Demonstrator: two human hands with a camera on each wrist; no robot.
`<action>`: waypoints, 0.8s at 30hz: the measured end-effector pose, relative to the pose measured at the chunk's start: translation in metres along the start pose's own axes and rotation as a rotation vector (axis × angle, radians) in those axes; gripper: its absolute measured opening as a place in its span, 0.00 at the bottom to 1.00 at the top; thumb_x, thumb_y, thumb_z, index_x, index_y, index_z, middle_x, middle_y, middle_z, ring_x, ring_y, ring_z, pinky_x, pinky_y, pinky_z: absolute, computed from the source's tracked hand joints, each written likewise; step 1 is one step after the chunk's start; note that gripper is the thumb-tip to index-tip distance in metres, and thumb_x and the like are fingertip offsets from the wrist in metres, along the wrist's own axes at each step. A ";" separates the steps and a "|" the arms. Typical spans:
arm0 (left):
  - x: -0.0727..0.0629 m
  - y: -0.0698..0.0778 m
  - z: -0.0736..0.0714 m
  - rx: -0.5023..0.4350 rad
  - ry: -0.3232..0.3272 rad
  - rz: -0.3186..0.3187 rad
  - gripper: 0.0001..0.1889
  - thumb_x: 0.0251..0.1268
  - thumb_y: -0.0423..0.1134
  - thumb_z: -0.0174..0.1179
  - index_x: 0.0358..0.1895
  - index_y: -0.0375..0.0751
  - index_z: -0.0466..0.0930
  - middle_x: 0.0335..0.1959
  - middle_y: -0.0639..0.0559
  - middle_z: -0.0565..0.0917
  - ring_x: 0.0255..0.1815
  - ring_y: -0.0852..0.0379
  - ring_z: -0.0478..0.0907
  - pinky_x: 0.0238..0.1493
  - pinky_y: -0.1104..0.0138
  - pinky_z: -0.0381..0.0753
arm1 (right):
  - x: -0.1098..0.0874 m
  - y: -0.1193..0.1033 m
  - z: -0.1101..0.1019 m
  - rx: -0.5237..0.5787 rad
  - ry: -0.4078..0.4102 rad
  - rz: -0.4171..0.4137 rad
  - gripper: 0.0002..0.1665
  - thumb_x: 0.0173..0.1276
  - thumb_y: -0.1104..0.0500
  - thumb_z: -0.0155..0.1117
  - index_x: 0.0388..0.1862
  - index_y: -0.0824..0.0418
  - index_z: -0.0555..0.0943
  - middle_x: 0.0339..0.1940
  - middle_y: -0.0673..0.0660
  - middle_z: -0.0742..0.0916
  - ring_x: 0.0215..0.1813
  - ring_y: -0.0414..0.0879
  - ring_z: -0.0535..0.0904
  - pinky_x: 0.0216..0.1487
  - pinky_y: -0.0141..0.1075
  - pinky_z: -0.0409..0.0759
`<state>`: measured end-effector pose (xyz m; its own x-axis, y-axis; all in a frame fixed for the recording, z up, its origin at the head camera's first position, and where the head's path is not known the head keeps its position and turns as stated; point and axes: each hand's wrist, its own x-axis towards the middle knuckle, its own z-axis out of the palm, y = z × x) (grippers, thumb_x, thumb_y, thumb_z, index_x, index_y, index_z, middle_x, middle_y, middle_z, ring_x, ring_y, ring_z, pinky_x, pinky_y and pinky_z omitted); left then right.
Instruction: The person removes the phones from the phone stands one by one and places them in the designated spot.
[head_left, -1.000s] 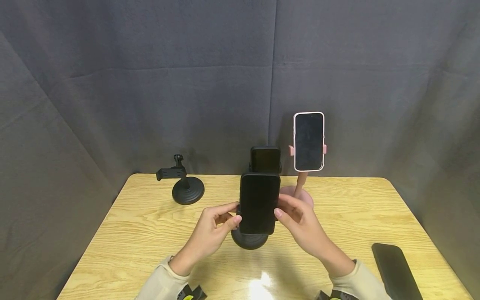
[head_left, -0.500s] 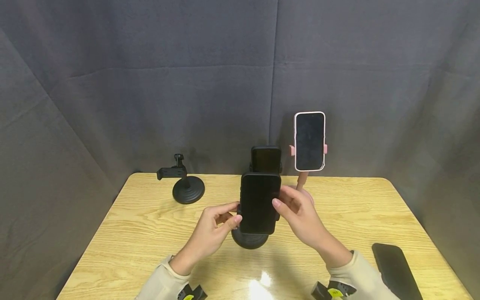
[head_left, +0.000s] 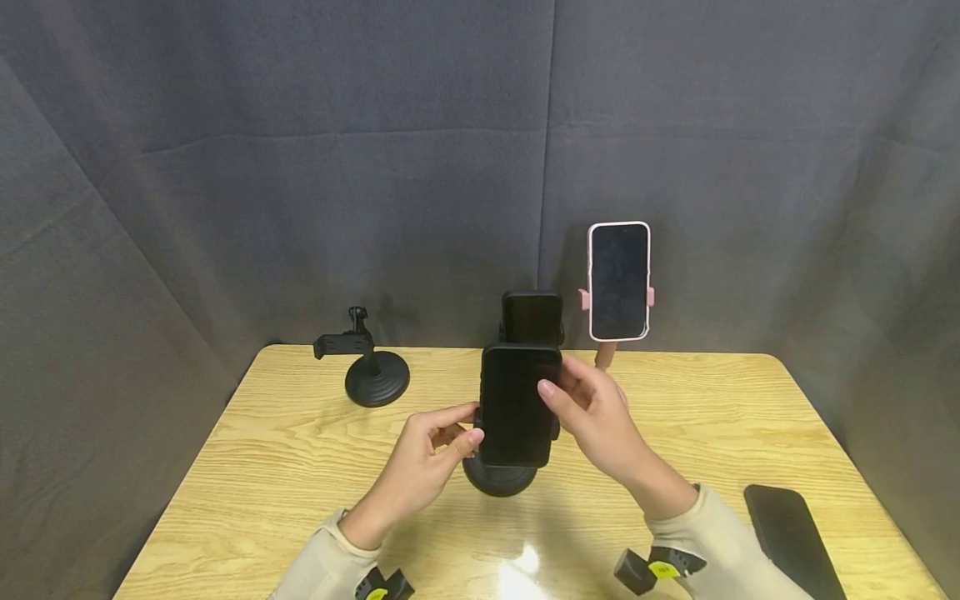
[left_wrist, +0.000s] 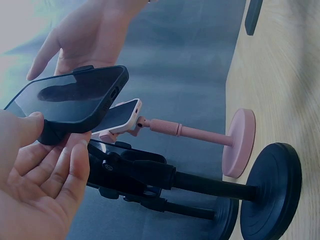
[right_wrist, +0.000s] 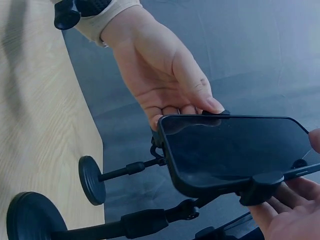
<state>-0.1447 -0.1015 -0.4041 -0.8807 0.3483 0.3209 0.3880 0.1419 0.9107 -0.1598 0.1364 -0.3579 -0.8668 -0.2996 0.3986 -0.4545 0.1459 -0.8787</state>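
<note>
A black phone (head_left: 519, 417) sits upright in the clamp of a black phone stand (head_left: 501, 481), screen toward me. At its left edge my left hand (head_left: 429, 454) pinches the clamp's side, thumb in front and fingers behind, as the right wrist view shows. My right hand (head_left: 600, 417) is at the phone's upper right edge, its thumb extended in front of the screen and its fingers behind. That thumb stands out beyond the phone's far edge in the left wrist view. The right wrist view shows the clamp's black side piece (right_wrist: 261, 187) near the right fingers.
Behind stands another black phone (head_left: 532, 317) in a stand. A pink stand (head_left: 606, 355) holds a phone in a pink case (head_left: 619, 282) at back right. A black phone stand (head_left: 377, 378) without a phone is at back left. One black phone (head_left: 793, 542) lies at front right.
My right hand has slid upward along the phone's right edge, its thumb shifting farther over the screen. The left hand, phone and stand hold their places.
</note>
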 end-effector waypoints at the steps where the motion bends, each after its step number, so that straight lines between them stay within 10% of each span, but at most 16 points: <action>1: 0.000 0.000 0.000 -0.001 0.000 0.000 0.20 0.73 0.34 0.61 0.63 0.25 0.77 0.58 0.32 0.84 0.35 0.65 0.84 0.47 0.68 0.86 | 0.001 0.000 0.000 0.011 -0.005 0.001 0.19 0.75 0.65 0.58 0.61 0.72 0.77 0.49 0.60 0.89 0.47 0.34 0.87 0.52 0.27 0.85; 8: 0.001 -0.001 0.001 -0.015 0.002 0.023 0.20 0.73 0.33 0.60 0.62 0.25 0.77 0.57 0.32 0.84 0.34 0.67 0.83 0.43 0.67 0.87 | 0.008 -0.003 0.006 0.177 -0.082 -0.002 0.19 0.77 0.66 0.56 0.62 0.76 0.74 0.48 0.39 0.88 0.48 0.39 0.89 0.50 0.36 0.88; 24: 0.000 0.003 0.000 -0.015 0.006 0.015 0.19 0.73 0.33 0.60 0.62 0.27 0.78 0.57 0.35 0.85 0.34 0.67 0.83 0.43 0.66 0.87 | 0.020 -0.011 0.010 0.193 -0.078 0.045 0.16 0.78 0.64 0.56 0.57 0.76 0.76 0.41 0.40 0.89 0.43 0.40 0.90 0.44 0.39 0.90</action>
<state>-0.1437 -0.1008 -0.4017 -0.8766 0.3447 0.3359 0.3968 0.1225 0.9097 -0.1697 0.1189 -0.3426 -0.8634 -0.3700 0.3431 -0.3615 -0.0207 -0.9321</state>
